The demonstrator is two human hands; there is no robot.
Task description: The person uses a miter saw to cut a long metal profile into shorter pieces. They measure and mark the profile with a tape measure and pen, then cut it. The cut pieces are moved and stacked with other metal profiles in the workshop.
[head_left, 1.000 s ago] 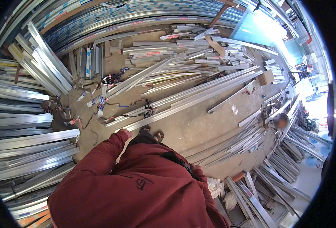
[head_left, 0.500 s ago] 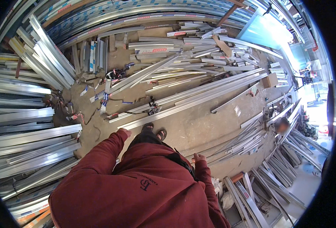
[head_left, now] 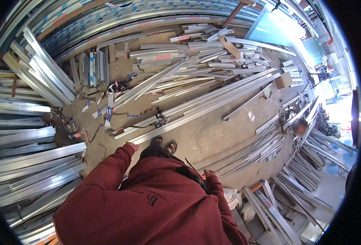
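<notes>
My left hand (head_left: 132, 146) hangs at my side with its fingers loosely curled, and I see nothing in it. In the picture it sits right by the near end of a long silver metal profile (head_left: 192, 113) that lies on the floor. On the other side of my body, my right hand (head_left: 208, 173) is closed with nothing showing in it. Below that hand, several thin metal strips (head_left: 252, 154) lie along the floor. Between my hands are my sandalled feet (head_left: 171, 147) on the brown floor (head_left: 201, 143).
Stacked profiles (head_left: 33, 157) reach in from the left. Cut lengths (head_left: 160, 58) lie heaped ahead, beside black straps (head_left: 119, 85). A cardboard box (head_left: 284, 80) stands at the right. Another person (head_left: 300, 127) is among the profiles there. More pieces (head_left: 270, 208) lie at the lower right.
The view has shifted slightly, so the floor pieces ahead appear a little lower and further left. Both hands stay by my sides, with nothing visibly picked up.
</notes>
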